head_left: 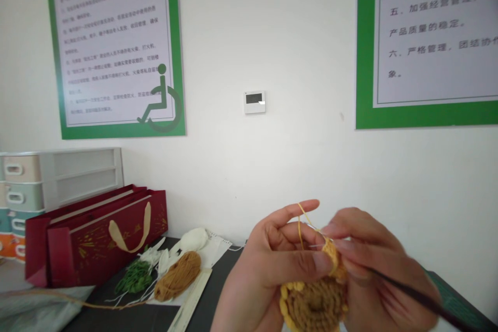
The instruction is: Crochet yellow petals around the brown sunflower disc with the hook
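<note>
My left hand pinches a round crochet piece by its upper edge, between thumb and fingers. The piece has a brown coiled centre and a yellow border. A yellow yarn strand loops over my raised left index finger and runs down to the work. My right hand is closed around a crochet hook with a dark handle, and its fingertips meet the yellow edge. The hook's thin metal shaft reaches the stitches near my left thumb. The lower part of the piece is cut off by the frame.
On the dark table at left lie a brown yarn skein, green yarn, a white yarn ball and a pale ruler. Red gift bags stand before a drawer unit. A green mat lies at right.
</note>
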### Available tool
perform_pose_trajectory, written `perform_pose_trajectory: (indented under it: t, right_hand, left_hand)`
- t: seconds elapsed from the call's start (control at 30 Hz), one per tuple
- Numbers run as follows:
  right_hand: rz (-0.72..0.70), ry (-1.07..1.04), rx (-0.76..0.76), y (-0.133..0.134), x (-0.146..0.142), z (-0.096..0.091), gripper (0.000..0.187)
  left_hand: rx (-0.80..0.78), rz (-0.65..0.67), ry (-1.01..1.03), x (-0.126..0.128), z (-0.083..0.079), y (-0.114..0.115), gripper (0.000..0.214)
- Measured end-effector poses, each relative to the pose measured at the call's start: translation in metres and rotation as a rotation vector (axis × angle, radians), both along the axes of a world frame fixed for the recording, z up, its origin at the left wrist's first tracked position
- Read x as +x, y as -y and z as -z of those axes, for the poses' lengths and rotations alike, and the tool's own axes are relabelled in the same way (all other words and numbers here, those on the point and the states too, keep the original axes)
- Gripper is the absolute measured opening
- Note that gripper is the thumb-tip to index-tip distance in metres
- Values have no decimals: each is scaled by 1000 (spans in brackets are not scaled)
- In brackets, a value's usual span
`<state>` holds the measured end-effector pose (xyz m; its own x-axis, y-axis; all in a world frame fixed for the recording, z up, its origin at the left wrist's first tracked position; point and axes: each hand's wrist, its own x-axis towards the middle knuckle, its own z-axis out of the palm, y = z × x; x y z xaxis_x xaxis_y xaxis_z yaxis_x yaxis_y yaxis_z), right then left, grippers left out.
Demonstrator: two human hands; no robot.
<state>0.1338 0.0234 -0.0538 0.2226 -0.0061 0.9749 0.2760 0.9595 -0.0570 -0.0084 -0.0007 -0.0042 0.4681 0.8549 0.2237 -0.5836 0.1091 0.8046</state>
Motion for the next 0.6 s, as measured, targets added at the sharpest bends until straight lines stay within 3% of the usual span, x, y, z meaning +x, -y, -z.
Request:
perform_pose_trajectory:
  t: [0.07, 0.17, 0.33, 0.6]
  right_hand:
    - [-305, -64, -160, 1, -7, -9, 7]
    - [-520, -57, -278, 2, -9, -18, 11]
    - [-493, -57, -362, -1, 4, -16, 16]
    - [-483, 118, -328, -3, 20, -22, 15]
  left_hand:
    - [48, -38, -8, -3, -3, 1, 73]
    - [156, -170, -44, -6, -5, 3, 63]
    - [206, -289, -99, -4, -5, 3, 49]
    - [182, -327, -154, -5, -6, 1, 50]
